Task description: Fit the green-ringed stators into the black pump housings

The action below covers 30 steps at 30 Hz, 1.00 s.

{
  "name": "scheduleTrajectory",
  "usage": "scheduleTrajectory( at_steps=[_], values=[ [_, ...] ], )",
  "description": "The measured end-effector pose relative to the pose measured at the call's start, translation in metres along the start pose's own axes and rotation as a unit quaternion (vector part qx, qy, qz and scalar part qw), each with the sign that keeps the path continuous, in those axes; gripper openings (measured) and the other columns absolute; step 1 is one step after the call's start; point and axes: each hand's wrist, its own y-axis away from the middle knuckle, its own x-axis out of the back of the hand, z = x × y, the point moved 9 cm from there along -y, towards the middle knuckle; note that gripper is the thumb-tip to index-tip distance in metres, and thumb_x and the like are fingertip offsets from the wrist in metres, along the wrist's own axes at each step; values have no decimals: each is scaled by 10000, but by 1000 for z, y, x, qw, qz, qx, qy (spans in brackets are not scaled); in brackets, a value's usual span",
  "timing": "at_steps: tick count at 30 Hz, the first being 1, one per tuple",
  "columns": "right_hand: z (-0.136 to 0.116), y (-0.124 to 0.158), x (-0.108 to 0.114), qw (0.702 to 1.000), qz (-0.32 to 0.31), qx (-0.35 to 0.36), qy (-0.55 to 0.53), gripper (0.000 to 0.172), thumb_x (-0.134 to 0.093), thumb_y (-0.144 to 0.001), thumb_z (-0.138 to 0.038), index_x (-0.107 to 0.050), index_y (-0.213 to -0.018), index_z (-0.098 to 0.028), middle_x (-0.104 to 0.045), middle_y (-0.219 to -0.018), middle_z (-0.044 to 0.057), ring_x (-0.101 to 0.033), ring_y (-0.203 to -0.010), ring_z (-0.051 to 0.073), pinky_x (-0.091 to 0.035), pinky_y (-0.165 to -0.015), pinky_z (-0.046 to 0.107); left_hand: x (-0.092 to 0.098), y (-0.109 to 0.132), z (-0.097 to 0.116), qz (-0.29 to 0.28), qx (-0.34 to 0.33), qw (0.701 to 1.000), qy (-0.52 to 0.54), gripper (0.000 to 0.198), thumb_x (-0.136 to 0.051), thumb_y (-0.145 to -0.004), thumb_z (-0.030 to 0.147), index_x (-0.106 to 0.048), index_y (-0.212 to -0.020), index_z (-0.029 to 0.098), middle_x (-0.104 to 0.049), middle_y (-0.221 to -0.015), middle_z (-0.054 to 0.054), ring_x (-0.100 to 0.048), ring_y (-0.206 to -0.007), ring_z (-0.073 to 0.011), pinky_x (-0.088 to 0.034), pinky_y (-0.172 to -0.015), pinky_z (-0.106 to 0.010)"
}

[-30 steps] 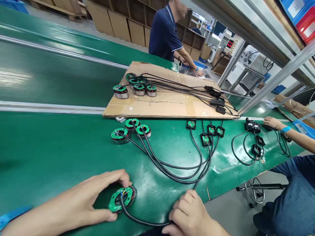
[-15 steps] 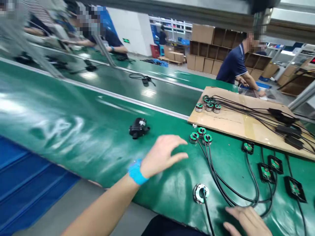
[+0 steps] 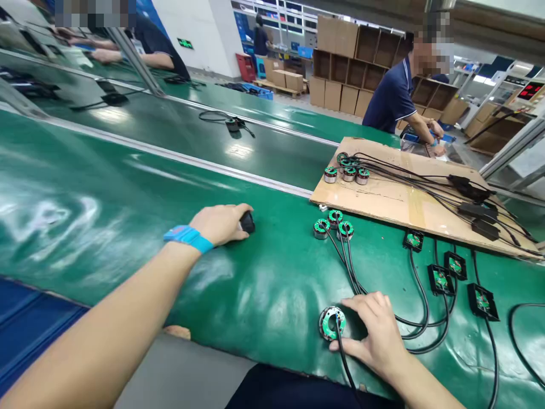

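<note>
From here I see the left hand point(image 3: 219, 224) curled round a black part point(image 3: 247, 221) on the green bench point(image 3: 272, 272) and the right hand point(image 3: 378, 330) spread beside a ring point(image 3: 327, 326), best steadied by its rim without tugging the cable point(image 3: 346, 366).

Head camera, one: riding on the worker's head at the near side of a green bench point(image 3: 272, 261), facing forward and downward. Nearest the lens: left hand point(image 3: 221, 223) and right hand point(image 3: 374, 326), showing large below. Middle range: cardboard sheet point(image 3: 374, 203), lying rightward. Farthest: co-worker point(image 3: 387, 105) and cartons point(image 3: 338, 41), filling the upper background.
</note>
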Motion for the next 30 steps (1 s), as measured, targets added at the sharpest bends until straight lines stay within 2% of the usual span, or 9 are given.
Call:
scheduleTrajectory(
  at_steps=[3,6,9,12,14,18,23,27,30],
  values=[
    [-1,3,-1,999,37,-16,10,751,-500,-829,-885,-631,-1076,-188,-716,-965,55,-597,-873,221,-360,-769,350,-19,23,14,-37,-22,999,24,596,-880,-621,458,-662,-1106,189,-755,-958,-54,-728,-900,-328,-570,-813,-380],
    [-8,3,-5,999,43,-12,19,770,-429,-829,-919,-611,-973,-185,-696,-888,42,-570,-806,206,-329,-753,351,-34,67,43,-41,-51,987,149,604,-828,-697,561,-650,-1159,216,-747,-1135,-83,-716,-1039,-324,-569,-904,-394],
    [-15,3,-7,1000,24,1,8,556,-515,-957,-738,-616,-983,-191,-705,-893,29,-562,-813,197,-314,-758,348,-49,111,72,-56,-64,960,266,587,-843,-730,525,-647,-1191,218,-736,-1174,-82,-713,-1064,-284,-582,-911,-366],
    [-18,1,-5,1000,6,4,-3,322,-588,-998,-502,-633,-1075,-193,-724,-982,42,-572,-862,202,-321,-780,351,-58,135,94,-54,-97,941,320,559,-875,-726,469,-681,-1186,219,-728,-1187,-89,-695,-1104,-274,-568,-972,-377],
    [-19,-1,-2,1000,4,6,2,319,-609,-983,-470,-637,-1125,-186,-723,-1040,63,-581,-899,210,-335,-794,353,-60,142,101,-38,-116,940,318,556,-886,-725,456,-699,-1197,228,-719,-1213,-94,-671,-1154,-286,-544,-1025,-411],
    [-19,-4,-3,1000,14,5,2,544,-595,-942,-687,-654,-1136,-182,-717,-1088,87,-593,-938,224,-366,-816,357,-59,148,109,-8,-155,946,284,583,-897,-731,388,-678,-1256,261,-696,-1273,-94,-609,-1263,-318,-490,-1082,-479],
    [-12,-5,2,1000,14,-14,10,380,-635,-969,-566,-672,-1075,-203,-705,-1063,74,-607,-940,228,-386,-836,373,-55,156,120,25,-191,943,271,647,-903,-731,301,-615,-1310,298,-719,-1191,-50,-610,-1261,-313,-400,-1125,-519],
    [-23,-7,44,997,50,4,65,332,-695,-943,-472,-656,-1139,-208,-640,-1101,96,-583,-986,253,-418,-867,398,-60,158,129,-5,-209,935,286,734,-943,-682,334,-591,-1326,319,-719,-1168,-30,-618,-1251,-323,-345,-1145,-526],
    [-44,-15,82,991,98,17,85,354,-658,-967,-499,-630,-1205,-237,-554,-1084,102,-541,-984,262,-425,-843,399,-63,161,139,-41,-228,922,311,758,-952,-667,407,-586,-1326,331,-722,-1087,-6,-624,-1238,-323,-323,-1147,-511]
  ],
)
